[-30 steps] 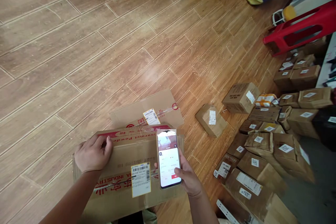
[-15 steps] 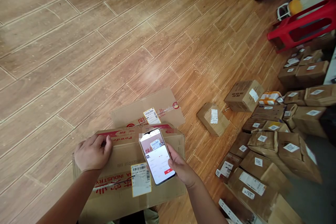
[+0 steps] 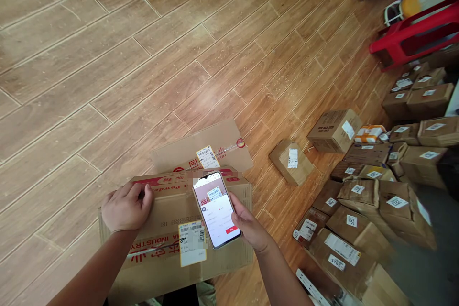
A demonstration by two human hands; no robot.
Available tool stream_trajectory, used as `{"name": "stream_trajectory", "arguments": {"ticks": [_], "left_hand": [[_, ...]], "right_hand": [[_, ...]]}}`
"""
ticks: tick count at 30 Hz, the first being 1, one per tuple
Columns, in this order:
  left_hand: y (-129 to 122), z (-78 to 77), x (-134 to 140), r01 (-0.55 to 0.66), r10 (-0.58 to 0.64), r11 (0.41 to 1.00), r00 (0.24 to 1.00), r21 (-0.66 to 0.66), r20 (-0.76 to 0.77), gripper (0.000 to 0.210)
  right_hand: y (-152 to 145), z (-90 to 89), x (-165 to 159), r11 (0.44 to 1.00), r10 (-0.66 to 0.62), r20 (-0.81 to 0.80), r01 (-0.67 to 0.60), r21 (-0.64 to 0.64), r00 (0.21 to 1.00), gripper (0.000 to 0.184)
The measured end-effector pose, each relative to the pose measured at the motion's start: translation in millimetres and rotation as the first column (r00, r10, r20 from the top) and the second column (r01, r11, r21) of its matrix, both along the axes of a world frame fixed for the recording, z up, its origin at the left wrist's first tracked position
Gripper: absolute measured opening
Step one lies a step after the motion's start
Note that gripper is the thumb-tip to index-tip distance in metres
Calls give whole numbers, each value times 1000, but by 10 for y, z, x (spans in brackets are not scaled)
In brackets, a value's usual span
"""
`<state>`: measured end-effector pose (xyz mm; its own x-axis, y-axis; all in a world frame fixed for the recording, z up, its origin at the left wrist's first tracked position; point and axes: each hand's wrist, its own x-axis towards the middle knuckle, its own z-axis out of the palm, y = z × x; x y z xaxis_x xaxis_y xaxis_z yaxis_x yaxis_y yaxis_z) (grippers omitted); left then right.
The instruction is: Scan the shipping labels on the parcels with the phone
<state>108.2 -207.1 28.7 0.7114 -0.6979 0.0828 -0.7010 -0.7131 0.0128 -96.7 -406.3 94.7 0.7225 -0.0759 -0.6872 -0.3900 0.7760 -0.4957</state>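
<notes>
A large brown cardboard box with red print sits close in front of me on the wooden floor. A white barcode label is stuck on its top. My left hand rests flat on the box's far left edge. My right hand holds a smartphone over the box's right part, tilted, screen lit and facing me. Just beyond lies a flatter carton with its own barcode label.
Many labelled brown parcels are piled on the floor at the right. One small parcel lies apart, and a cube box stands behind it. A red plastic stool is at the upper right. Bare wooden floor spreads left.
My right hand has swung the phone left and tilted it, from upright at the box's right edge to over the box near the label. My left hand has stayed put.
</notes>
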Motion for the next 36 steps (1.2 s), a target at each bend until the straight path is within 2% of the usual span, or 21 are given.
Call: {"name": "stream_trajectory", "arguments": {"ticks": [7,12,16,18,24,28,32,36], "left_hand": [[-12,25,5,4,-4,1000,1000,-12,17,21],[8,15,2,-6,6,1000,1000,6,10,21],[14,4,2,-13,13,1000,1000,20,-5,22],[9,11,4,-16,17,999,1000,30,-17,23],[19,8,7,-25,26,999,999,31,-31,24],[33,-5,8,-41,45,998,997,57,-63,27],[8,21,22,-94,110,991,979,100,-171,37],[-23,71,50,-122,144,987,961,105,-237,43]], "right_hand": [[5,-1,1,999,-27,5,27,38,1000,61],[32,5,15,998,-35,40,33,52,999,67],[63,47,48,991,-20,102,6,135,995,82],[81,74,64,987,-16,142,-7,161,990,83],[232,159,141,998,5,167,-17,68,986,70],[489,228,236,989,-12,168,-13,148,986,71],[737,336,337,964,-41,172,-6,267,984,81],[816,499,456,941,-82,139,31,337,987,85]]}}
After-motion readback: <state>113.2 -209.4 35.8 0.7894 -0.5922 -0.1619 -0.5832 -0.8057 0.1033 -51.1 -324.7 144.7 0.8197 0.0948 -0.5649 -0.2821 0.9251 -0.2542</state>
